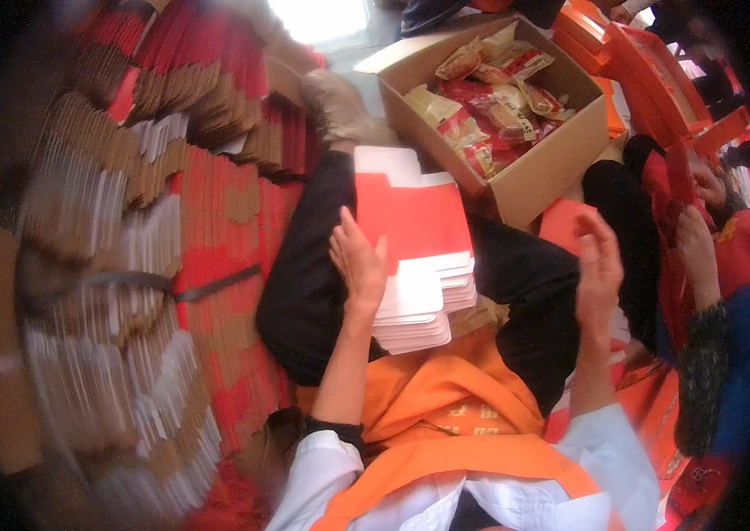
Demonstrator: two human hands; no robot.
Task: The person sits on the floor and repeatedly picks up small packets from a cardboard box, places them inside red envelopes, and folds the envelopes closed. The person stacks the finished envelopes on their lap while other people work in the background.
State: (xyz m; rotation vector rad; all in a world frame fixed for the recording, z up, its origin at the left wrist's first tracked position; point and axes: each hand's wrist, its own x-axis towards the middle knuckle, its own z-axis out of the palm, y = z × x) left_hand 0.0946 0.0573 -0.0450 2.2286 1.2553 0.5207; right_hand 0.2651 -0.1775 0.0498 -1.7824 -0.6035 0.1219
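A stack of flat, unfolded red-and-white carton blanks (415, 221) lies on my lap, its layers fanned at the near end. My left hand (360, 257) is at the left edge of this stack, fingers stretched out and thumb apart; whether it presses on the edge I cannot tell. Off to the right, my right hand (599, 265) is raised above my right leg, slightly blurred, with its fingers apart and nothing visible in them. An orange apron (454, 389) bunches up at the near end of the stack.
Beyond my lap stands an open cardboard box (543, 181) with several wrapped food packets (507, 106). Bundled flat cartons (224, 221) pile up on the left, with a dark strap (215, 283) across them. Orange boxes (658, 80) and another person's hand (693, 252) are at right.
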